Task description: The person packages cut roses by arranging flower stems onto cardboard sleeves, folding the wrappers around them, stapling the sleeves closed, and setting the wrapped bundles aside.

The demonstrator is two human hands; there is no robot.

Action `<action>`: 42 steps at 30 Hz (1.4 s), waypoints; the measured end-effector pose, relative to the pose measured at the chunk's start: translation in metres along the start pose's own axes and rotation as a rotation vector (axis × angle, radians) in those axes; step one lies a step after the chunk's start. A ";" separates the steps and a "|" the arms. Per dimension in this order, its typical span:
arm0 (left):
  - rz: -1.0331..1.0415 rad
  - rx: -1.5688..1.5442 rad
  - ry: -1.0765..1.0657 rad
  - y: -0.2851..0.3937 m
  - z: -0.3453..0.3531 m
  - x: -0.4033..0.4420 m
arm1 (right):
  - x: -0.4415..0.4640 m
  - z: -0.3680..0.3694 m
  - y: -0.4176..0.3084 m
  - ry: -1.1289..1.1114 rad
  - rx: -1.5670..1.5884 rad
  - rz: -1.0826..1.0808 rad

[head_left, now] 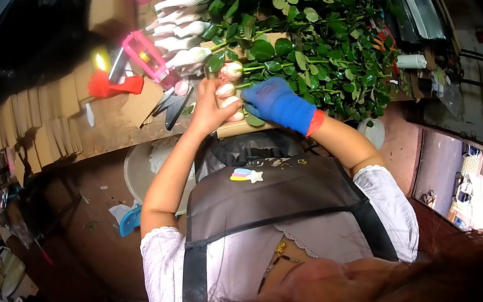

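Note:
Pale pink rose heads point(225, 91) lie in a short column at the table's front edge. My bare left hand point(210, 104) closes round them from the left, its thumb across the lower blooms. From the right comes my right hand point(275, 104) in a blue knitted glove, fingers curled in at the stems just beside the heads. Its fingertips are partly hidden. Under the roses sits a strip of corrugated cardboard point(241, 128). Above them lie several roses in white netting sleeves point(188, 58), their leafy stems point(324, 34) spreading to the right.
Black-handled scissors point(173, 112), a pink tool point(147, 56) and a red-orange object point(115, 85) lie left of the roses. Stacked cardboard pieces point(33, 121) line the far left. A white roll point(412, 61) is at right. Below the table edge stands a pale round tub point(139, 171).

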State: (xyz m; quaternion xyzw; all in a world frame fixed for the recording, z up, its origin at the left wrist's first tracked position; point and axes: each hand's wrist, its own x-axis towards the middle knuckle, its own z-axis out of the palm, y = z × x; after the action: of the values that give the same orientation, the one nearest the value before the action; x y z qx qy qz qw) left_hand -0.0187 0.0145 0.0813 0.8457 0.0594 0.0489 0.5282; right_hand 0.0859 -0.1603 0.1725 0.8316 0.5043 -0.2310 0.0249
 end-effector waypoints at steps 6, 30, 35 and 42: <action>-0.002 -0.011 0.020 0.003 0.000 -0.003 | 0.019 0.001 0.003 0.162 0.007 0.118; -0.072 -0.194 0.164 -0.007 0.014 -0.002 | 0.004 0.008 0.021 0.288 0.062 0.184; -0.047 -0.090 0.160 -0.012 0.018 -0.004 | 0.032 0.008 0.022 0.217 0.048 0.185; -0.097 -0.113 0.198 -0.013 0.021 -0.002 | 0.030 0.015 0.028 0.270 0.042 0.090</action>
State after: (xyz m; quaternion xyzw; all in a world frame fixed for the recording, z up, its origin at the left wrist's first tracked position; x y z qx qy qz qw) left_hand -0.0181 0.0016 0.0602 0.8017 0.1491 0.1098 0.5683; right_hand 0.1158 -0.1530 0.1418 0.8772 0.4605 -0.1261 -0.0504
